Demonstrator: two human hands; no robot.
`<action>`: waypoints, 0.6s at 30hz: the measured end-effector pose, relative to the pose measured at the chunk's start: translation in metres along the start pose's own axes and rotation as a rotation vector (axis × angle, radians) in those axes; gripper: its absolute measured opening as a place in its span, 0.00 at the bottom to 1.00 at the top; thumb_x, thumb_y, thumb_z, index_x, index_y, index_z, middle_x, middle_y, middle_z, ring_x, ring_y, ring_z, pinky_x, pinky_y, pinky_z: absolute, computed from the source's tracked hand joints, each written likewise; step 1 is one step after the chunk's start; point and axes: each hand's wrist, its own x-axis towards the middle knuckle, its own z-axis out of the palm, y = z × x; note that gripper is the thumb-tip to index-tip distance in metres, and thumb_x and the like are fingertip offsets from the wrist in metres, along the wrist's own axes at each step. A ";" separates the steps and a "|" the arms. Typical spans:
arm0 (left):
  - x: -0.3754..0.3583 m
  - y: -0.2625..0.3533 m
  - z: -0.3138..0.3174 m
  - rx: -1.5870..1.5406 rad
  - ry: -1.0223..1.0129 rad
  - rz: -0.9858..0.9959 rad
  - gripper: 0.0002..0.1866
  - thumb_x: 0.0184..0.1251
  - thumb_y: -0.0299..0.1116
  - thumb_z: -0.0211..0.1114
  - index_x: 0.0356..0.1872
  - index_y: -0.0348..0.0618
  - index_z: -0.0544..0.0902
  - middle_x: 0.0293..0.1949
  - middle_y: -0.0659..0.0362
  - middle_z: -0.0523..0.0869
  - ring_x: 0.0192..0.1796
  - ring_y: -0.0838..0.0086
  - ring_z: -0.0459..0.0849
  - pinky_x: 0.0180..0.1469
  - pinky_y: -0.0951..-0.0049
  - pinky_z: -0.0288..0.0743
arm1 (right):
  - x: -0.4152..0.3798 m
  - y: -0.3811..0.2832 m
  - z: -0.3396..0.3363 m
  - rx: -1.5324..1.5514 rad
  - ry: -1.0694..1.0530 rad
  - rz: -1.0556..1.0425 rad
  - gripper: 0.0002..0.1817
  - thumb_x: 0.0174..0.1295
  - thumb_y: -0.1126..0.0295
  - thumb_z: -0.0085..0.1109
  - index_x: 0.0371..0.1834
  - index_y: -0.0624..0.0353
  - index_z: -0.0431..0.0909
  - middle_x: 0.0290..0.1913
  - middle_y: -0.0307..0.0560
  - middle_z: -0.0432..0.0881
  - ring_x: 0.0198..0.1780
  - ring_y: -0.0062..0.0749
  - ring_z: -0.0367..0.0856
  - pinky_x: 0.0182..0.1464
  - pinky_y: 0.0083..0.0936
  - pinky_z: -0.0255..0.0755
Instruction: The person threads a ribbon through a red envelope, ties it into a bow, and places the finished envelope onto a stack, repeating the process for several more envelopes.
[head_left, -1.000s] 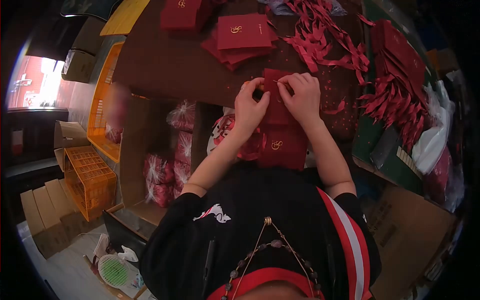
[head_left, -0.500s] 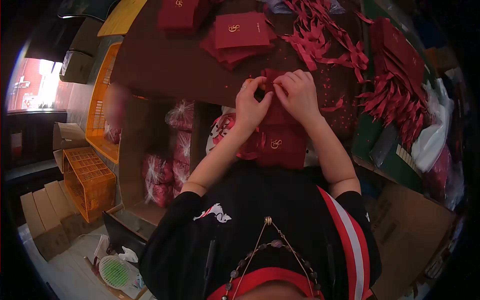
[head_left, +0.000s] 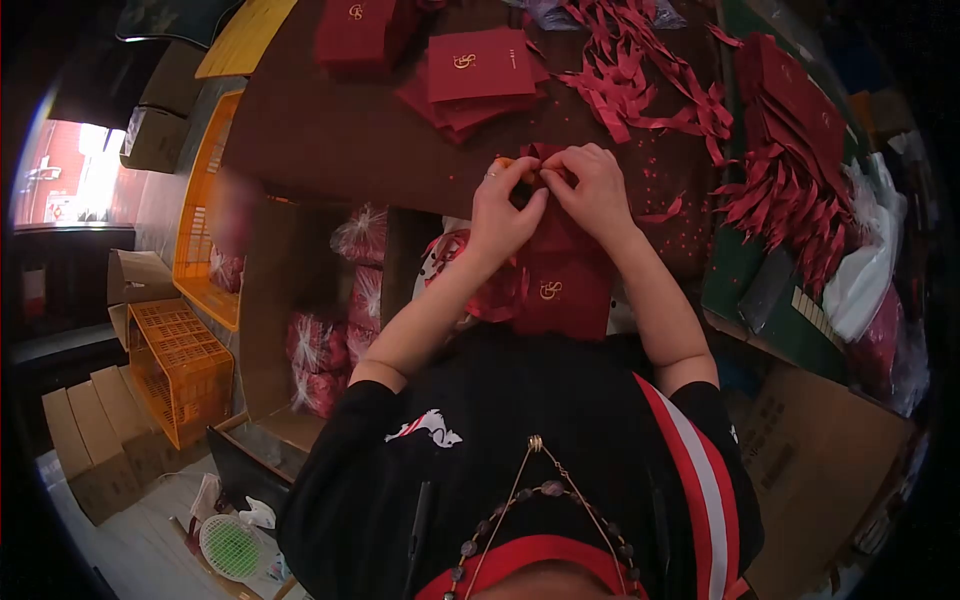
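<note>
A flat dark red gift bag (head_left: 562,290) with gold lettering lies at the table's near edge, reaching up under both hands. My left hand (head_left: 505,215), wearing a ring, curls its fingers around a small orange tool (head_left: 505,162); most of that tool is hidden. Thumb and fingertips of my right hand (head_left: 592,195) are pinched together at the bag's upper part, close to the left fingertips. What exactly they pinch is too small to see. Shiny red ribbon (head_left: 490,290) lies beside the bag, under my left forearm.
Stacked red bags (head_left: 480,65) and loose ribbons (head_left: 625,80) lie across the brown table (head_left: 330,130). Ribboned bags (head_left: 795,130) are piled at right. Small red bits dot the cloth. At left are a carton (head_left: 265,300) with wrapped bundles and orange crates (head_left: 180,370).
My hands stay at nearly the same place. The fingertips of my right hand have shifted slightly toward my left hand, and the whole view has moved a little.
</note>
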 end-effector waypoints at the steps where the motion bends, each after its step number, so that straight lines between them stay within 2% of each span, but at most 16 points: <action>1: 0.003 -0.008 -0.004 -0.151 -0.044 -0.022 0.18 0.61 0.23 0.68 0.54 0.33 0.84 0.42 0.56 0.84 0.49 0.68 0.83 0.54 0.70 0.75 | 0.000 0.001 -0.002 0.044 0.022 0.025 0.06 0.55 0.65 0.72 0.31 0.53 0.85 0.34 0.39 0.84 0.41 0.41 0.79 0.47 0.39 0.71; 2: 0.006 -0.022 -0.008 -0.308 -0.099 -0.108 0.16 0.64 0.23 0.65 0.54 0.36 0.86 0.44 0.57 0.83 0.50 0.71 0.82 0.55 0.72 0.74 | 0.000 0.002 -0.004 0.087 0.045 0.050 0.07 0.55 0.64 0.73 0.32 0.52 0.86 0.34 0.39 0.83 0.42 0.41 0.79 0.48 0.40 0.71; 3: 0.010 -0.022 -0.011 -0.309 -0.102 -0.108 0.16 0.64 0.23 0.65 0.54 0.36 0.86 0.44 0.57 0.83 0.50 0.71 0.82 0.55 0.72 0.74 | -0.001 0.002 -0.004 0.086 0.046 0.053 0.07 0.55 0.64 0.73 0.32 0.52 0.86 0.34 0.39 0.83 0.42 0.41 0.79 0.48 0.40 0.71; 5: 0.016 -0.021 -0.013 -0.163 -0.158 -0.178 0.15 0.65 0.24 0.65 0.53 0.42 0.88 0.46 0.58 0.83 0.49 0.72 0.81 0.53 0.72 0.75 | -0.003 0.003 -0.006 0.038 0.088 0.159 0.08 0.53 0.61 0.75 0.32 0.50 0.88 0.35 0.38 0.83 0.44 0.41 0.78 0.50 0.40 0.72; 6: 0.019 -0.022 -0.011 -0.091 -0.171 -0.164 0.15 0.65 0.26 0.68 0.52 0.47 0.90 0.46 0.55 0.83 0.49 0.66 0.83 0.51 0.68 0.77 | -0.005 0.006 -0.003 0.039 0.089 0.158 0.08 0.53 0.61 0.75 0.32 0.50 0.88 0.35 0.38 0.83 0.44 0.41 0.78 0.50 0.40 0.72; 7: 0.021 -0.022 -0.008 -0.090 -0.171 -0.161 0.15 0.65 0.26 0.68 0.52 0.47 0.90 0.46 0.55 0.83 0.49 0.66 0.83 0.51 0.68 0.77 | -0.009 0.012 0.002 0.048 0.033 0.182 0.09 0.53 0.61 0.75 0.32 0.50 0.88 0.35 0.37 0.82 0.45 0.41 0.78 0.50 0.40 0.72; 9: 0.023 -0.022 -0.001 0.317 -0.099 -0.036 0.13 0.63 0.29 0.71 0.48 0.45 0.90 0.46 0.50 0.83 0.52 0.58 0.84 0.50 0.61 0.79 | -0.013 0.017 0.005 0.054 -0.027 0.209 0.09 0.53 0.61 0.76 0.32 0.49 0.89 0.36 0.37 0.82 0.46 0.41 0.78 0.50 0.40 0.71; 10: 0.026 -0.025 0.001 0.316 -0.100 -0.036 0.13 0.63 0.29 0.71 0.48 0.45 0.90 0.46 0.50 0.83 0.52 0.58 0.84 0.50 0.61 0.79 | -0.013 0.018 0.006 0.027 -0.014 0.210 0.09 0.53 0.60 0.76 0.31 0.49 0.89 0.36 0.37 0.82 0.46 0.41 0.78 0.51 0.39 0.71; 12: 0.033 -0.030 0.005 0.381 -0.180 0.013 0.11 0.64 0.31 0.70 0.47 0.44 0.88 0.47 0.46 0.81 0.52 0.52 0.83 0.50 0.56 0.80 | -0.013 0.019 0.005 -0.001 0.000 0.215 0.09 0.52 0.60 0.76 0.31 0.49 0.89 0.36 0.37 0.82 0.46 0.41 0.77 0.51 0.39 0.70; 16: 0.033 -0.022 0.007 0.538 -0.216 0.088 0.09 0.67 0.32 0.67 0.45 0.44 0.85 0.47 0.48 0.80 0.50 0.51 0.83 0.48 0.54 0.81 | -0.012 0.020 0.005 -0.045 -0.021 0.229 0.09 0.53 0.60 0.76 0.33 0.49 0.89 0.37 0.38 0.82 0.46 0.41 0.77 0.52 0.39 0.69; 18: 0.032 -0.015 0.002 0.784 -0.284 0.068 0.06 0.70 0.33 0.64 0.44 0.45 0.82 0.48 0.50 0.80 0.48 0.50 0.82 0.47 0.52 0.81 | -0.014 0.021 0.005 -0.072 -0.017 0.225 0.10 0.53 0.59 0.76 0.34 0.48 0.89 0.38 0.38 0.82 0.46 0.41 0.77 0.52 0.39 0.69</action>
